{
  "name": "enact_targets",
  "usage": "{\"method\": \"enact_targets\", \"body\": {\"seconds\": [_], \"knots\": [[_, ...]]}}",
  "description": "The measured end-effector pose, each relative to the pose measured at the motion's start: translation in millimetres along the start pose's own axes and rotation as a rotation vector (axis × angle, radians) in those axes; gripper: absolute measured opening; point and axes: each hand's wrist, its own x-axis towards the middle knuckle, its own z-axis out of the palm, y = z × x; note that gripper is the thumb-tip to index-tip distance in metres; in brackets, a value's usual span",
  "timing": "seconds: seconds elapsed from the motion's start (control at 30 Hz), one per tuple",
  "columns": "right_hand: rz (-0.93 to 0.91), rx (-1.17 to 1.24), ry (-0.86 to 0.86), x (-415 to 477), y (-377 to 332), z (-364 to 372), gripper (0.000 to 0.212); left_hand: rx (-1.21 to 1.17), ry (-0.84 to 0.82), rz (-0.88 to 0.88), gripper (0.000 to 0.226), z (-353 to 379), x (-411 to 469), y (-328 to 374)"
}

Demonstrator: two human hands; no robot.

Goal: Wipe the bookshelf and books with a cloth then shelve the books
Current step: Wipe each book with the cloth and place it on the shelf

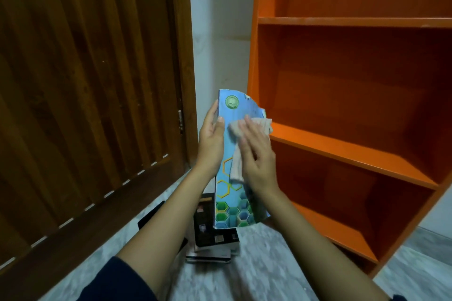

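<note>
One blue book [234, 205] with a hexagon pattern is being held nearly upright in the air, just left of the orange bookshelf [342, 144] and above the floor [256, 264]. A pale cloth [236, 166] is lying against its front cover, reaching from the upper right edge down towards the middle. The left hand [211, 139] is gripping the book's left edge, with the thumb curling onto the cover and the fingers going behind it. The right hand [256, 154] is pressing the cloth flat against the cover, with its fingers lying straight and spread. Below the held book, a small pile of dark books [212, 239] is lying on the marbled floor. To the left a slatted wooden door [85, 80] is standing, with a strip of white wall [220, 19] showing between it and the bookshelf.
</note>
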Motion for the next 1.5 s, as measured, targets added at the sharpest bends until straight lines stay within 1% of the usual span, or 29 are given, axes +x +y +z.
{"method": "enact_targets", "body": {"seconds": [0.03, 0.07, 0.1, 0.17, 0.23, 0.27, 0.3, 0.33, 0.4, 0.47, 0.53, 0.57, 0.6, 0.63, 0.73, 0.77, 0.9, 0.97, 1.03, 1.1, 1.17, 1.23, 1.33, 1.43, 1.5], "knots": [[-0.074, -0.042, -0.039, -9, 4, 0, 0.038, -0.005, 0.004, 0.011, 0.04, 0, 3, 1], [-0.086, -0.047, -0.044, -18, 9, -1, 0.039, -0.014, 0.0, 0.022, 0.038, 1, 5, 3], [-0.046, -0.024, -0.011, -25, 12, -3, 0.04, -0.027, -0.005, 0.027, 0.036, 2, 7, 4], [0.152, 0.086, 0.123, -36, 14, -4, 0.036, -0.055, -0.011, 0.02, 0.035, 6, 10, 4], [0.42, 0.234, 0.269, -41, 18, -3, 0.033, -0.048, -0.006, 0.024, 0.038, 10, 13, 4], [0.518, 0.278, 0.321, -42, 21, -1, 0.032, -0.04, -0.002, 0.032, 0.039, 13, 13, 4], [0.564, 0.294, 0.347, -44, 21, 1, 0.031, -0.032, 0.006, 0.045, 0.039, 15, 14, 4], [0.553, 0.289, 0.336, -48, 19, 2, 0.031, -0.03, 0.021, 0.061, 0.039, 17, 15, 3], [0.432, 0.231, 0.253, -59, 10, 6, 0.035, -0.051, 0.072, 0.1, 0.04, 19, 16, 3], [0.209, 0.098, 0.158, -70, 5, 6, 0.037, -0.081, 0.107, 0.136, 0.04, 19, 19, 5], [-0.029, -0.046, 0.057, -80, 11, 4, 0.042, -0.083, 0.126, 0.137, 0.039, 16, 23, 7], [-0.095, -0.084, 0.027, -84, 17, 4, 0.042, -0.08, 0.134, 0.132, 0.038, 15, 24, 8], [-0.098, -0.092, 0.017, -87, 24, 3, 0.042, -0.084, 0.14, 0.126, 0.038, 13, 25, 8], [-0.043, -0.081, 0.028, -90, 28, 3, 0.043, -0.092, 0.14, 0.118, 0.038, 12, 25, 8], [0.249, 0.017, 0.159, -87, 35, 3, 0.041, -0.121, 0.094, 0.077, 0.04, 9, 26, 5], [0.315, 0.048, 0.2, -82, 37, 2, 0.038, -0.126, 0.068, 0.063, 0.04, 10, 26, 4], [0.455, 0.093, 0.301, -48, 48, -13, 0.036, -0.14, -0.024, 0.018, 0.039, 17, 26, 4], [0.563, 0.23, 0.311, -26, 58, -22, 0.038, -0.161, -0.047, 0.013, 0.038, 22, 30, 4], [0.643, 0.417, 0.248, -6, 65, -32, 0.046, -0.16, -0.07, 0.022, 0.036, 28, 35, 6], [0.642, 0.502, 0.132, 12, 67, -42, 0.052, -0.124, -0.08, 0.054, 0.037, 37, 44, 8], [0.598, 0.521, 0.077, 28, 70, -53, 0.05, -0.084, -0.071, 0.118, 0.038, 44, 58, 10], [0.552, 0.544, 0.086, 48, 80, -67, 0.047, -0.056, -0.06, 0.187, 0.036, 50, 75, 10], [0.465, 0.473, 0.161, 87, 100, -87, 0.047, -0.02, -0.033, 0.28, 0.035, 61, 99, 1], [0.373, 0.424, 0.18, 126, 118, -94, 0.047, -0.046, 0.035, 0.32, 0.038, 74, 123, -17], [0.364, 0.372, 0.165, 145, 136, -92, 0.047, -0.062, 0.06, 0.347, 0.039, 82, 138, -31]]}}
